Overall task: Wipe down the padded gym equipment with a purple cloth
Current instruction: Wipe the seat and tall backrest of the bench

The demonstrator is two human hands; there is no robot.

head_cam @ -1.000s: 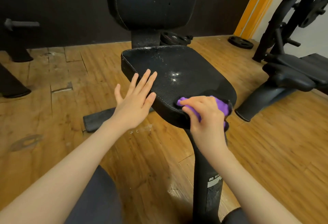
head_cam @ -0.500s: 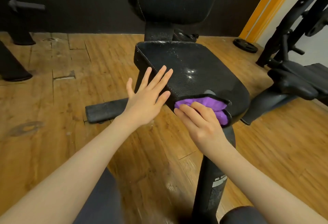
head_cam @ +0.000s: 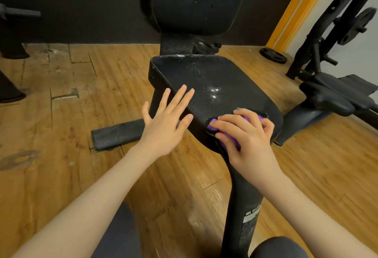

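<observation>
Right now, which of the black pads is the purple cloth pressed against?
The seat pad, at its near edge, where the right hand holds the purple cloth. The upright back pad and the bench at right go untouched.

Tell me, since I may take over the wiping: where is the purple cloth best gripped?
Probably from the near side, at the seat's front edge. The cloth is bunched there under the right hand, so curl fingers over the wad's top, as that hand does.
</observation>
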